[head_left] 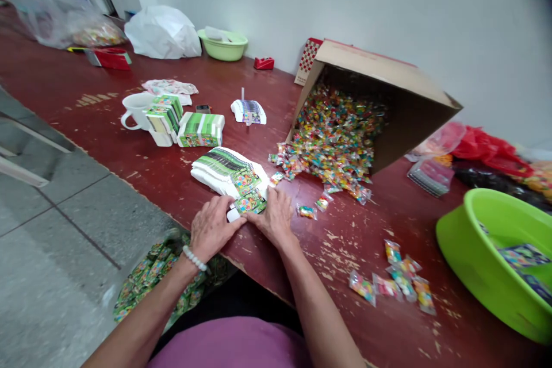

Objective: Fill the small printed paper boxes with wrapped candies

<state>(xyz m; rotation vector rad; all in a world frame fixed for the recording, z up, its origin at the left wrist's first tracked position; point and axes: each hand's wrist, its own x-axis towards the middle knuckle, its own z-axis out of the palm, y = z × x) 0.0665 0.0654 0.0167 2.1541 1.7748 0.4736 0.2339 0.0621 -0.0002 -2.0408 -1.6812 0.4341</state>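
1. The left hand (211, 229), a beaded bracelet (195, 258) on its wrist, lies with its fingers close together, pressing down across a white folded piece (233, 214). The right hand (273, 217) is also closed up, its fingertips (262, 198) against printed cards (250, 201). The two hands press in from either side, seemingly to steady the cards; any pinch is hidden
2. Just beyond the hands, a stack of green-and-white printed sheets (224, 169) lies on the red-painted table (107, 126), its near end reaching the cards, handy to both hands
3. Beyond the right hand, a cardboard box (379, 80) lies on its side, mouth toward the hands, so colourful sachets (328, 149) spill within reach
4. Farther right of that hand, a green plastic basin (470, 241) holds printed cards, apart from the loose sachets
5. Beyond the left hand, a white mug (135, 110) stands against more printed stacks (200, 129)
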